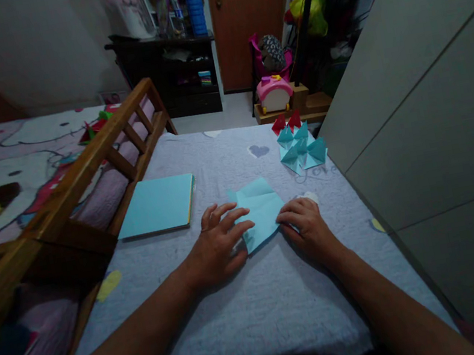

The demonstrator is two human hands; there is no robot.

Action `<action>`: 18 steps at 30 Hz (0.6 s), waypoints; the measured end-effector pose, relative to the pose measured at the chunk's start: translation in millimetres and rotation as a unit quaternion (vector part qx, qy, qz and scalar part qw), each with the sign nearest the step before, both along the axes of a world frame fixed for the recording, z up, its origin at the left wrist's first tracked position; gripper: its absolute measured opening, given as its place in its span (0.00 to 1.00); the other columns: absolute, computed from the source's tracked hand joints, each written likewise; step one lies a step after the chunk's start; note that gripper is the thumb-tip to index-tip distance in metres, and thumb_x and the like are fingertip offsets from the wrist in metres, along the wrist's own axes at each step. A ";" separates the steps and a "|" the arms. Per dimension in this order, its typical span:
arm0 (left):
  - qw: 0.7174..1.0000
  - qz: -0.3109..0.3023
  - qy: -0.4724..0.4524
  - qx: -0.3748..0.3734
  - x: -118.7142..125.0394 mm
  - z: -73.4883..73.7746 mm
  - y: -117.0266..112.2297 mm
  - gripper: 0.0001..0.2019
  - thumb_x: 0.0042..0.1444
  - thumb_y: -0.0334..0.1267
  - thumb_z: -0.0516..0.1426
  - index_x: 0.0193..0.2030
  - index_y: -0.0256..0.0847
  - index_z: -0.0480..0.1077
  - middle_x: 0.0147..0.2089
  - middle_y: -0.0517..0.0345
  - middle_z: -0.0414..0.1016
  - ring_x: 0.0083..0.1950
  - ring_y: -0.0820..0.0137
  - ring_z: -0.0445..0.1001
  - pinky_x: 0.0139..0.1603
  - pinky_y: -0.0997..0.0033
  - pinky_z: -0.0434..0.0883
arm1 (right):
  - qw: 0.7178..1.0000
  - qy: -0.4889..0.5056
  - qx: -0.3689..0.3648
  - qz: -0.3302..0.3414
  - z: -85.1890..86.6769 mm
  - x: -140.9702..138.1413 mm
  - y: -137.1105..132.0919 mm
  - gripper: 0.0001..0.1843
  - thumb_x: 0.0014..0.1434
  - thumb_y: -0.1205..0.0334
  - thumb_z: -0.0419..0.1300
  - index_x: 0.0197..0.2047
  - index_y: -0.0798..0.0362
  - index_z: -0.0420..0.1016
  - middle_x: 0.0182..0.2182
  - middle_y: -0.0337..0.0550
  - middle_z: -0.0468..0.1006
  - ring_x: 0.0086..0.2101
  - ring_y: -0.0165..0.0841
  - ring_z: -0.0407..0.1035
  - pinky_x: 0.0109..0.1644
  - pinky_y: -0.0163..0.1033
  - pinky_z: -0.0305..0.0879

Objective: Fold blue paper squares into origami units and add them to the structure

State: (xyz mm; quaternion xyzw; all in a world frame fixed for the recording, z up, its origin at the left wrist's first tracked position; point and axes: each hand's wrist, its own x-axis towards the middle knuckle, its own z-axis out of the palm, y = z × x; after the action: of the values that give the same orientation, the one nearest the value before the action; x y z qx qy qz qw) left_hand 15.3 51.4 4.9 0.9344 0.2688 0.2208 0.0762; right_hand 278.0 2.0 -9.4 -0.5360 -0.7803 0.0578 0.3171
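Note:
A light blue sheet of paper (pixel 259 207), partly folded, lies on the lavender bed cover (pixel 260 308) in front of me. My left hand (pixel 216 245) rests flat with fingers spread, its fingertips pressing the sheet's left edge. My right hand (pixel 304 223) is curled, fingers pressed together on the sheet's right corner. A stack of light blue paper squares (pixel 158 205) lies to the left of my left hand. Several finished folded paper pieces (pixel 300 145), teal and red, sit at the far right of the bed.
A wooden bed rail (pixel 112 144) runs along the left, with a second bed (pixel 9 162) beyond. A grey wardrobe (pixel 435 106) stands close on the right. A dark shelf unit (pixel 181 71), a brown door (pixel 245 17) and toys (pixel 274 91) stand at the far end.

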 end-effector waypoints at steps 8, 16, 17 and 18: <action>0.998 -0.055 -0.016 0.021 7.6 -5.5 4.6 0.09 0.64 0.29 0.52 0.38 0.39 0.74 0.38 0.53 0.80 0.38 0.65 0.76 0.47 0.58 0.71 | 0.999 -0.003 -0.031 0.020 -1.7 1.5 -1.0 0.06 0.64 0.67 0.60 0.39 0.50 0.79 0.37 0.44 0.80 0.42 0.40 0.69 0.52 0.49 0.58; 0.990 0.040 -0.073 -0.116 9.9 -6.6 4.6 0.07 0.64 0.35 0.54 0.35 0.39 0.72 0.32 0.55 0.76 0.34 0.66 0.74 0.36 0.67 0.70 | 0.996 -0.021 -0.080 -0.019 1.8 8.0 -4.5 0.07 0.64 0.65 0.60 0.38 0.49 0.81 0.37 0.46 0.79 0.41 0.41 0.67 0.46 0.48 0.58; 0.986 0.057 -0.078 -0.133 11.1 -6.4 4.7 0.07 0.64 0.35 0.55 0.35 0.39 0.72 0.32 0.55 0.75 0.34 0.67 0.74 0.35 0.67 0.69 | 0.995 -0.021 -0.090 -0.025 2.7 9.6 -4.7 0.07 0.64 0.65 0.60 0.38 0.49 0.81 0.37 0.46 0.79 0.40 0.41 0.67 0.46 0.48 0.58; 0.983 0.075 -0.083 -0.145 12.4 -6.5 4.7 0.07 0.64 0.36 0.55 0.36 0.40 0.72 0.32 0.56 0.75 0.34 0.67 0.73 0.35 0.67 0.69 | 0.994 -0.020 -0.102 -0.030 3.4 11.2 -4.8 0.07 0.64 0.65 0.60 0.38 0.49 0.81 0.37 0.46 0.79 0.40 0.41 0.67 0.46 0.48 0.58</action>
State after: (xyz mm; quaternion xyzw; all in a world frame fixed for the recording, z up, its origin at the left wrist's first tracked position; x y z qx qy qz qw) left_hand 27.7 56.1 -1.6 0.8694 0.3597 0.2609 0.2162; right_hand 289.2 -2.8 -6.1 -0.5897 -0.7601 0.1173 0.2465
